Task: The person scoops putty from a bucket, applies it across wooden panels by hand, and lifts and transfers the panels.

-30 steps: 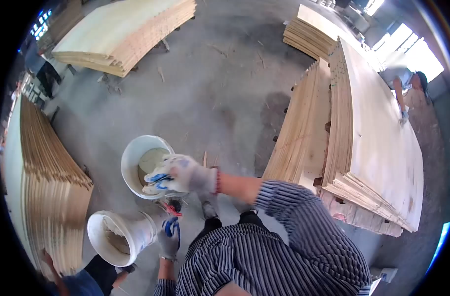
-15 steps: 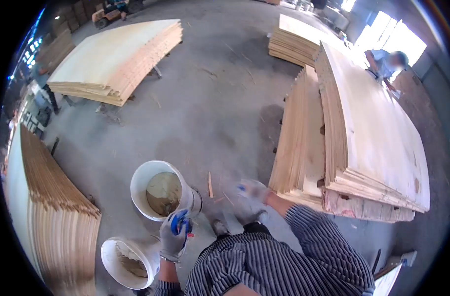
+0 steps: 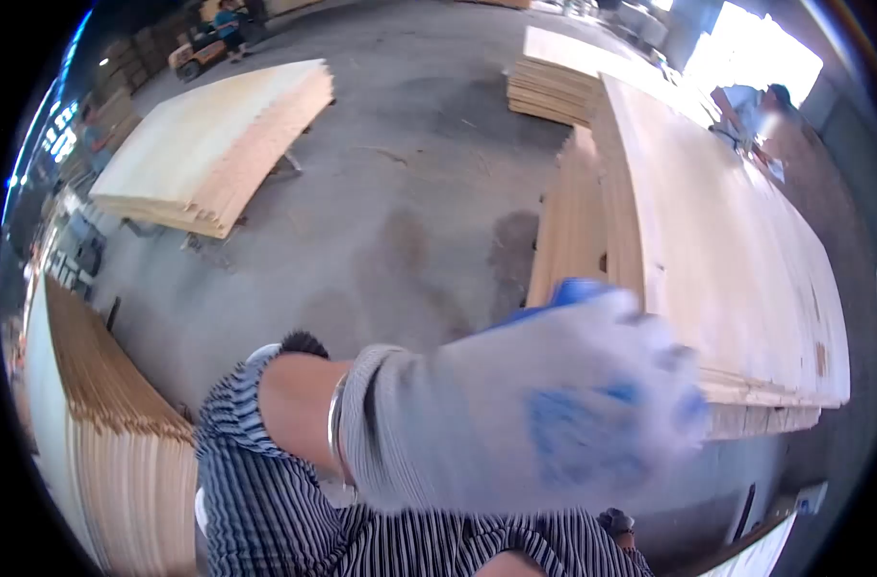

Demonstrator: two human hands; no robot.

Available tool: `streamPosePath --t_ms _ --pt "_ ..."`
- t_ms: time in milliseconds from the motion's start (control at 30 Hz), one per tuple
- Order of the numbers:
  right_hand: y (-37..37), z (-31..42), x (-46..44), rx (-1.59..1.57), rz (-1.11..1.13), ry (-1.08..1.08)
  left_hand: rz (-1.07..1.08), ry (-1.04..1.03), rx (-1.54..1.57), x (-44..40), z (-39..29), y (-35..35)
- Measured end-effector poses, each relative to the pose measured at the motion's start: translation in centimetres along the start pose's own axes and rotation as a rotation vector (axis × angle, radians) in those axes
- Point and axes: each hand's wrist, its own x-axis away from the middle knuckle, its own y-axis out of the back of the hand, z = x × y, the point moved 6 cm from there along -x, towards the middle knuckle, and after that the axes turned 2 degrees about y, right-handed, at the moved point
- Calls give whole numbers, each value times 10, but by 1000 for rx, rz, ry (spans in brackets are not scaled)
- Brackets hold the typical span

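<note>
My left hand point(image 3: 544, 409), in a white glove with blue patches, fills the middle of the view, blurred, reaching across my body to the right. Its fingers are curled; what they hold, if anything, is hidden. A blue part point(image 3: 578, 291) shows along its upper edge. Low on the right, my right hand point(image 3: 614, 522) is small and dark beside my striped top, its fingers unclear. White bucket rims point(image 3: 263, 354) peek out behind my left sleeve, mostly covered. A dark bristly thing point(image 3: 304, 343) shows above my left forearm.
Stacked wood sheets stand at right point(image 3: 737, 260), upper right point(image 3: 554, 82), upper left point(image 3: 217, 139) and lower left point(image 3: 130, 462). A person point(image 3: 751, 115) leans at the right stack's far side. Another person point(image 3: 228, 29) is near an orange vehicle point(image 3: 193, 60).
My left hand has risen from beside the buckets and swung right, close to the camera. My right hand has moved down and right, near my body. The buckets are now mostly covered.
</note>
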Motion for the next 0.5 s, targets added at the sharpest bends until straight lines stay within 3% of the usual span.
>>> streamPosePath --t_ms 67,333,500 --pt "-18 -13 31 77 -106 78 -61 -138 119 -40 -15 4" --pt "-145 18 84 89 -116 230 327 -352 334 -128 -33 -24" --pt "-130 -17 78 -91 -209 283 532 -498 287 -163 -28 -46"
